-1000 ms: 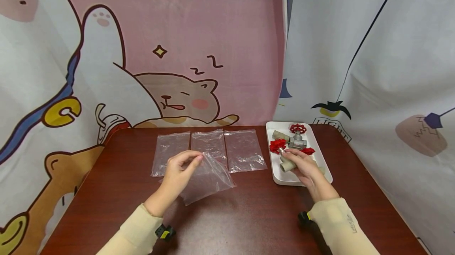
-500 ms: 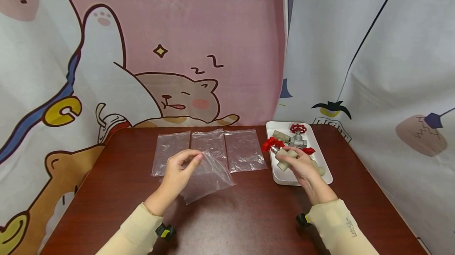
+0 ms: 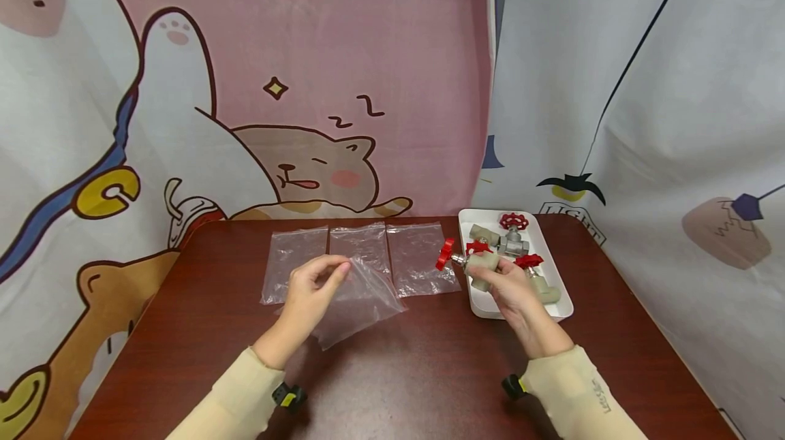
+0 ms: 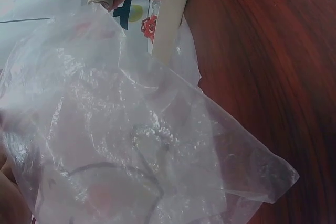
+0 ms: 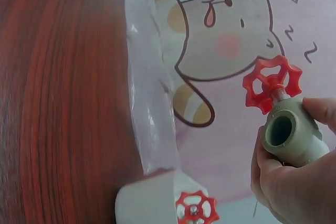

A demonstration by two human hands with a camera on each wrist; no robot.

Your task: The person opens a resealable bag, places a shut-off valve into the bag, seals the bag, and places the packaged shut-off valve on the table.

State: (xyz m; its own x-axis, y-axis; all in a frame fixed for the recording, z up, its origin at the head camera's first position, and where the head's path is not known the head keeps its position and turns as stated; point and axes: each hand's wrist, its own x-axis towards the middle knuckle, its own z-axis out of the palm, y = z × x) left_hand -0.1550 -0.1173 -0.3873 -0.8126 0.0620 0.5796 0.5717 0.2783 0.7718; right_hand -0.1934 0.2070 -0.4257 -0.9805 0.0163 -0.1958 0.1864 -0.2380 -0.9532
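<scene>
Valve (image 3: 484, 262) has shifted L vs. 0.5 s ago, its red handwheel (image 3: 445, 253) now farther out past the white tray's (image 3: 552, 264) L edge. Stubby grey-green body, w/ round open socket (image 5: 281, 130) facing the R-wrist cam; shiny metal stem (image 3: 458, 259) btwn body & wheel; wheel has a scalloped rim w/ cut-outs. R grip (image 3: 516, 290) pinches the body, thumb one side, fingers the other; stem & wheel stick out free, pointing L. In head view valve's over tray's L side, near other valves (image 3: 514, 244). L grip (image 3: 314, 283) pinches a clear bag (image 3: 362, 307) btwn thumb & fingers, apart from valve.
</scene>
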